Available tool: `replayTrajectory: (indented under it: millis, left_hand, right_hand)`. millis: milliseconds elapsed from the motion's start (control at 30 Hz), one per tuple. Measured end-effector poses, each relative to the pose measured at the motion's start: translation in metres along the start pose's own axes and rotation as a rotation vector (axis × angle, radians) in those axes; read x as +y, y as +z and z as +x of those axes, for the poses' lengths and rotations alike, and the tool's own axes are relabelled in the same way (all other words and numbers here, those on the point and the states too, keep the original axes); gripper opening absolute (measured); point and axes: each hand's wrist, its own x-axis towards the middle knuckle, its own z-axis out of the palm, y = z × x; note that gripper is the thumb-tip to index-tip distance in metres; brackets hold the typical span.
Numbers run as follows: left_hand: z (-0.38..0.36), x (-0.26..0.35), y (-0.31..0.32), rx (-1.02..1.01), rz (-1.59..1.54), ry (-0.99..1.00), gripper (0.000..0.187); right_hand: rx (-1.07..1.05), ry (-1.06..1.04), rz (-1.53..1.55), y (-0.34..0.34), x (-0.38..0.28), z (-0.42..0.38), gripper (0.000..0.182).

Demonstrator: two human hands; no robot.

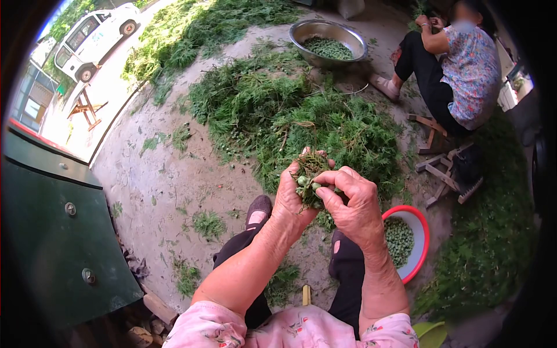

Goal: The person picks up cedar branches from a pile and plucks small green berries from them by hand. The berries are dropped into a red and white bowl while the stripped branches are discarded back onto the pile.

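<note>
My left hand [289, 196] is closed around a green conifer sprig [309, 169] bearing small round green cones [302, 181]. The thumb and fingertips of my right hand [358, 210] pinch at a cone on that sprig, right beside the left fingers. Both hands are over my knees, in front of a large heap of cut conifer branches [255, 110]. To the right of my right hand stands a white basin with a red rim [427, 243], partly filled with loose green cones [398, 239].
A steel basin [299, 36] with green cones stands beyond the heap. At right, another person [473, 75] sits holding a sprig, near low wooden stools [444, 177]. More branches [487, 249] cover the right-hand floor. A green metal panel [58, 232] is at left; a white vehicle [90, 37] stands outside.
</note>
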Motion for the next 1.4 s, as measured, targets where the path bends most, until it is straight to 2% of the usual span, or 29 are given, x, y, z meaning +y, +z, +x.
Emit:
replayTrajectory:
  millis: [100, 167, 200, 300, 433, 500, 533, 600, 667, 767, 833, 933, 1067, 1133, 1233, 1367, 1400]
  left_hand:
    - [-0.011, 0.001, 0.018, 0.054, -0.036, 0.011, 0.032]
    - [-0.011, 0.003, 0.019, 0.085, -0.015, 0.003, 0.032]
    - [-0.011, 0.004, 0.016, 0.062, 0.017, 0.020, 0.032]
    - [-0.010, 0.004, 0.015, 0.055, 0.039, 0.035, 0.031]
    - [-0.005, 0.007, 0.007, -0.038, 0.095, -0.060, 0.032]
    - [-0.007, 0.005, 0.010, 0.011, 0.125, -0.112, 0.032]
    - [-0.007, 0.003, 0.009, -0.014, 0.114, -0.172, 0.033]
    - [-0.010, -0.003, 0.007, -0.079, 0.142, -0.194, 0.027]
    - [-0.009, -0.006, 0.010, -0.129, 0.230, -0.211, 0.025]
    - [-0.003, -0.013, 0.003, -0.218, 0.240, -0.161, 0.019]
    - [-0.003, -0.017, 0.007, -0.115, 0.176, -0.121, 0.016]
    - [-0.002, -0.011, 0.000, -0.172, 0.237, -0.150, 0.016]
    - [-0.001, -0.012, -0.003, -0.119, 0.277, -0.132, 0.016]
    - [-0.002, -0.011, -0.001, -0.079, 0.301, -0.128, 0.015]
    - [-0.001, -0.013, -0.001, -0.081, 0.316, -0.189, 0.013]
    - [-0.007, -0.014, 0.003, -0.056, 0.316, -0.148, 0.013]
    - [-0.009, -0.012, 0.006, -0.032, 0.326, -0.138, 0.013]
  right_hand:
    - [0.026, 0.058, 0.088, -0.005, 0.004, 0.001, 0.014]
    - [0.023, 0.472, 0.639, -0.012, 0.001, 0.002, 0.011]
    - [0.028, 0.460, 0.788, -0.011, 0.004, 0.001, 0.011]
    - [0.046, 0.534, 0.928, -0.011, 0.008, 0.001, 0.014]
    - [0.155, 0.471, 0.981, -0.012, 0.010, 0.003, 0.015]
    - [0.209, 0.458, 0.836, -0.017, 0.021, 0.004, 0.014]
    - [0.248, 0.442, 0.723, -0.017, 0.027, 0.004, 0.014]
    - [0.194, 0.419, 0.597, -0.022, 0.037, 0.002, 0.013]
    - [0.227, 0.454, 0.478, -0.021, 0.033, 0.002, 0.014]
    - [0.194, 0.438, 0.393, -0.022, 0.039, 0.002, 0.011]
    - [0.177, 0.419, 0.345, -0.022, 0.034, 0.003, 0.009]
    - [0.105, 0.371, 0.216, -0.021, 0.030, 0.003, 0.006]
    - [0.094, 0.377, 0.201, -0.020, 0.026, 0.004, 0.006]
    - [0.112, 0.289, 0.094, -0.018, 0.024, 0.004, 0.007]
    - [0.126, 0.284, 0.029, -0.016, 0.022, 0.004, 0.007]
    - [0.070, 0.268, 0.011, -0.019, 0.021, 0.004, 0.007]
    - [0.094, 0.315, 0.084, -0.019, 0.022, 0.003, 0.008]
